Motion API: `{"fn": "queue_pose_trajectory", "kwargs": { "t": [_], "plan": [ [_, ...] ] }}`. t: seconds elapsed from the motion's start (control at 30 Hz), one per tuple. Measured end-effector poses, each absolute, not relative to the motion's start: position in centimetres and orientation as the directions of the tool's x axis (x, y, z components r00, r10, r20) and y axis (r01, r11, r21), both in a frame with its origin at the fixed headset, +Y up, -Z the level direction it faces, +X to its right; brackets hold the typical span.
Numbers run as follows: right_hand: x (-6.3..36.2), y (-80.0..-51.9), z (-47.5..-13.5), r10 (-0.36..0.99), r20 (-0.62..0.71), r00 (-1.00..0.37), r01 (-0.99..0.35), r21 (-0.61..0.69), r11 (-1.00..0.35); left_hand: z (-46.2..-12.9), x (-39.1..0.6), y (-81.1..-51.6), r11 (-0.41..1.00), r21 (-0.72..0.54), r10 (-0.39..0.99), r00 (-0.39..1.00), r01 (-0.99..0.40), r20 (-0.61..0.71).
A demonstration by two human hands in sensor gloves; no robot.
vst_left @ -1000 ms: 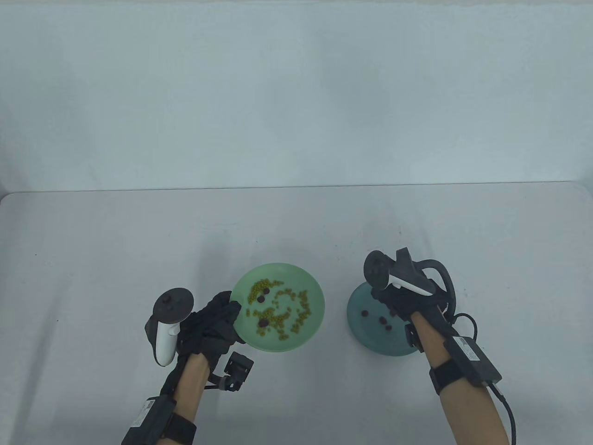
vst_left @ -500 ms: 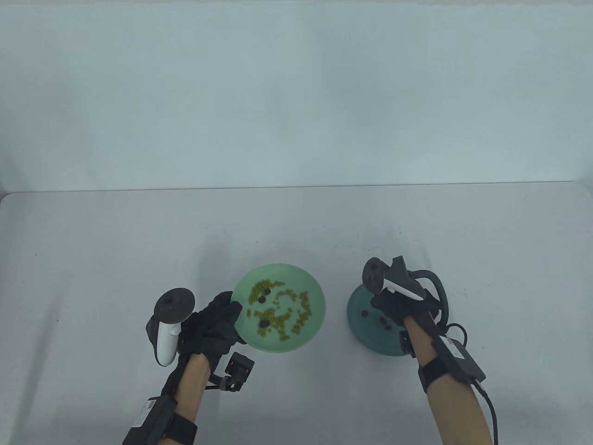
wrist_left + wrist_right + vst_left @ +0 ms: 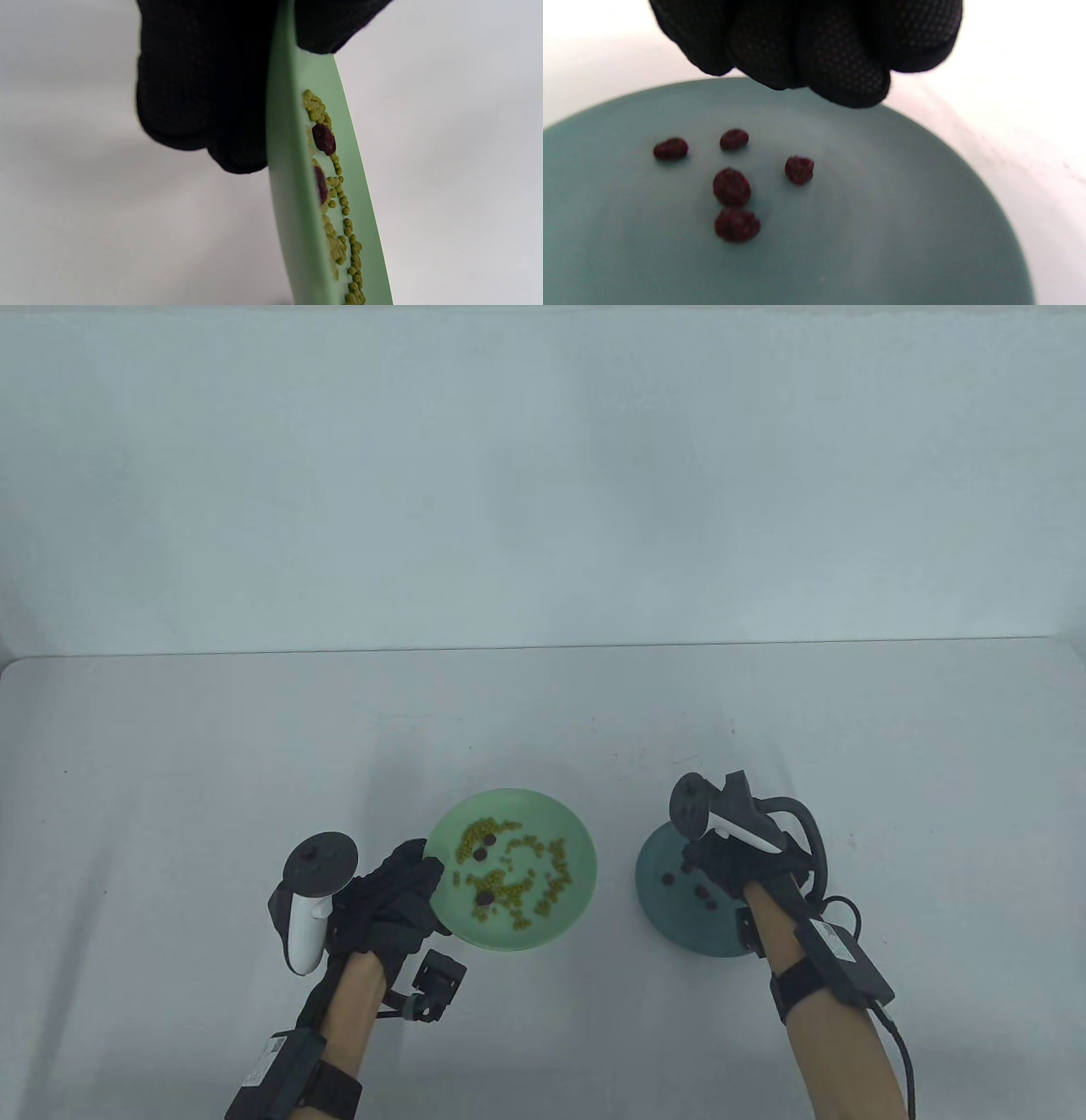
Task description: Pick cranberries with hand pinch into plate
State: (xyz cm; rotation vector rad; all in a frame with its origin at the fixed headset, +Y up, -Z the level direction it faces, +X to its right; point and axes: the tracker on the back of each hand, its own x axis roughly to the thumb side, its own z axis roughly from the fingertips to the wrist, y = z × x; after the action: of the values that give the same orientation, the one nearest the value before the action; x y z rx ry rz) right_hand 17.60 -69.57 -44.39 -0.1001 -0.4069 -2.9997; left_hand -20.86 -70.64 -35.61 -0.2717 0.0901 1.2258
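Cranberries (image 3: 731, 186) are lying in two places: five dark red ones are sitting on the teal plate (image 3: 657, 912) at right, and three more (image 3: 484, 895) are lying among the green beans (image 3: 517, 882) on the light green plate (image 3: 577, 840) at centre. Both plates are resting on the white worktop (image 3: 170, 780). The left hand (image 3: 386, 899) is gripping the green plate's left rim, thumb above and fingers (image 3: 191, 84) beneath. The right hand (image 3: 734, 861) is hovering over the teal plate, fingertips (image 3: 840, 72) bunched together above the berries; cannot tell whether anything is being pinched between them.
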Motion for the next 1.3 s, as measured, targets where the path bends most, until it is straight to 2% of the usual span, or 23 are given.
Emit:
{"fn": "queue_pose_trajectory", "kwargs": {
  "t": [0.3,0.43,0.63,0.9,1.1,1.3],
  "plan": [
    [15.8,-63.2,-42.8,-0.149,0.165,-0.975,0.171,0.129,-0.977,-35.6,-20.8,-70.7,0.317,-0.158,0.914,0.345,-0.935,-0.214],
    [13.4,-60.4,-41.8,-0.164,0.229,-0.959,0.181,0.052,-0.982,-35.6,-20.8,-70.7,0.316,-0.161,0.914,0.345,-0.935,-0.211],
    [8.8,-58.0,-40.5,-0.179,0.344,-0.922,0.179,-0.033,-0.983,-35.7,-20.7,-70.7,0.313,-0.165,0.916,0.343,-0.935,-0.208],
    [2.9,-57.8,-39.3,-0.175,0.472,-0.864,0.164,-0.065,-0.984,-35.6,-20.6,-70.7,0.310,-0.170,0.917,0.341,-0.936,-0.207],
    [-0.8,-59.4,-38.3,-0.179,0.561,-0.808,0.184,-0.049,-0.982,-35.7,-20.5,-70.7,0.306,-0.170,0.919,0.337,-0.937,-0.204],
    [-2.6,-61.2,-38.1,-0.189,0.596,-0.781,0.215,-0.028,-0.976,-35.7,-20.5,-70.7,0.303,-0.172,0.921,0.334,-0.937,-0.201]
  ]
}}
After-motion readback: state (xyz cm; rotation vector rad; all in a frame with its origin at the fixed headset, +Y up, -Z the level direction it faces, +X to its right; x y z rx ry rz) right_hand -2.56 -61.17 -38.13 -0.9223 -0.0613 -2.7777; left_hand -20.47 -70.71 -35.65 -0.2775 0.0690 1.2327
